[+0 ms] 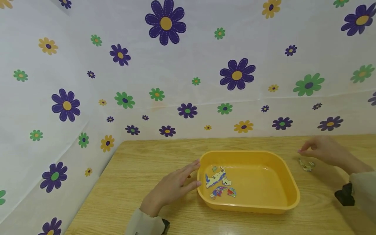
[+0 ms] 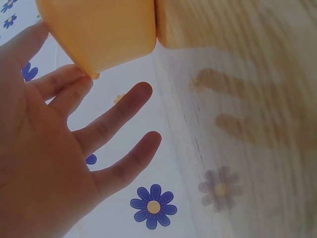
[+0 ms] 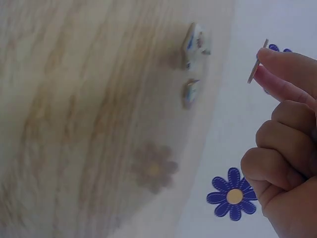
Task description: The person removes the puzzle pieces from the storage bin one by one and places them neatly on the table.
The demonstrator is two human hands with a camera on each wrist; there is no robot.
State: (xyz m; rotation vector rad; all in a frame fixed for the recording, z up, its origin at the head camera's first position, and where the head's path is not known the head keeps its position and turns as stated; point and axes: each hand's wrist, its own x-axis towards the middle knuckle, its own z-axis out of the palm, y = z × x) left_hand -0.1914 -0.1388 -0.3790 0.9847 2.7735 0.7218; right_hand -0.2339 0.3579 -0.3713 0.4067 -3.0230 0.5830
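My right hand (image 1: pixel 329 152), above the table to the right of the tray, pinches a thin flat puzzle piece (image 3: pixel 251 76) between thumb and index finger. The piece appears edge-on in the right wrist view, so its face is hidden; the other fingers are curled into the palm. Below that hand, small irregular puzzle pieces (image 1: pixel 305 166) lie on the table. At the left end of a yellow tray (image 1: pixel 289 182), my left hand (image 1: pixel 171 186) rests its fingertips against the rim, fingers spread. Several printed puzzle pieces (image 1: pixel 215 178) lie inside the tray's left part.
The tray stands on a light wood-grain table (image 1: pixel 152 156). Behind and to the left hangs a white cloth (image 1: pixel 199 58) printed with purple, green and yellow flowers. A dark wrist strap (image 1: pixel 345 195) shows at the right sleeve.
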